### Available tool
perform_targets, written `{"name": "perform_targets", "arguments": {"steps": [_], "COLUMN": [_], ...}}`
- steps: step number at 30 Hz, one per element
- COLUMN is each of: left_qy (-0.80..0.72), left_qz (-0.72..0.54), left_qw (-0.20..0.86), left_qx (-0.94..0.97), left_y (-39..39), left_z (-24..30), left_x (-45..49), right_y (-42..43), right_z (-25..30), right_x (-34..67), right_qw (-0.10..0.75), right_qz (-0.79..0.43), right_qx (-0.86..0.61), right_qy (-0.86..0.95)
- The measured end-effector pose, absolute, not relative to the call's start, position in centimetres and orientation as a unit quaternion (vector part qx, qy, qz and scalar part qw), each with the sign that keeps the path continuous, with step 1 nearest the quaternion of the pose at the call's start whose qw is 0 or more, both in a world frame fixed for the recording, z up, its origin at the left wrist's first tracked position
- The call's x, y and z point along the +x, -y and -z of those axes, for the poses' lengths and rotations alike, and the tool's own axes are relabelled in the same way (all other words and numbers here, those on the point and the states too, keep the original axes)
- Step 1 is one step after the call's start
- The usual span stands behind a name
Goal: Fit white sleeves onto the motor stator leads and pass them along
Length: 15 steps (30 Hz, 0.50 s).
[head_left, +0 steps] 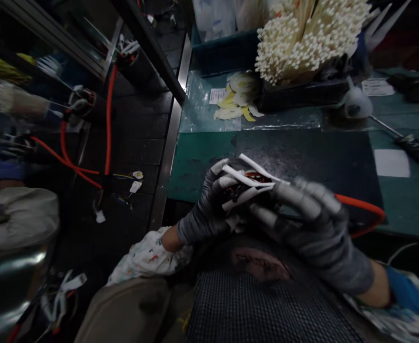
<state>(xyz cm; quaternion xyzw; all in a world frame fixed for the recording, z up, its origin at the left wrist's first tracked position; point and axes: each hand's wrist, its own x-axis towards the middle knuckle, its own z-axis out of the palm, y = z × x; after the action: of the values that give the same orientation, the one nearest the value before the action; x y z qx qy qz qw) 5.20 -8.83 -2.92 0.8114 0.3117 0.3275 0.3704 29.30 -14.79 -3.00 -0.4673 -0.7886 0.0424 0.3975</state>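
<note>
Over the green mat [202,166], left hand [204,205] and right hand [311,228] clamp a white-sleeved wire bundle [247,183]; looks light and flexible, so best held at its stiffer sleeved section.

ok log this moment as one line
left hand: gloved, grips wire bundle | right hand: gloved, grips same bundle | orange cable: trails right
</note>
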Motion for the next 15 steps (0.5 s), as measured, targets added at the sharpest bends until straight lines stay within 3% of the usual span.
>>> {"name": "perform_targets", "arguments": {"steps": [2, 11, 15], "left_qy": [-0.317, -0.338, -0.319], "left_qz": [-0.327, -0.277, -0.303], "left_qw": [0.333, 0.267, 0.284], "left_qx": [0.826, 0.859, 0.852], "left_y": [8.7, 8.8, 8.6], "left_z": [2.5, 1.3, 1.6], "left_x": [6.0, 7.3, 7.1], "right_y": [13.7, 10.9, 10.8], "right_z": [2.4, 3.6, 3.4], "right_x": [29.9, 31.3, 31.5], "right_qw": [0.388, 0.391, 0.388], "right_qz": [-0.031, -0.346, -0.334], "right_qx": [-0.501, -0.502, -0.521], "right_qy": [0.773, 0.69, 0.683]}}
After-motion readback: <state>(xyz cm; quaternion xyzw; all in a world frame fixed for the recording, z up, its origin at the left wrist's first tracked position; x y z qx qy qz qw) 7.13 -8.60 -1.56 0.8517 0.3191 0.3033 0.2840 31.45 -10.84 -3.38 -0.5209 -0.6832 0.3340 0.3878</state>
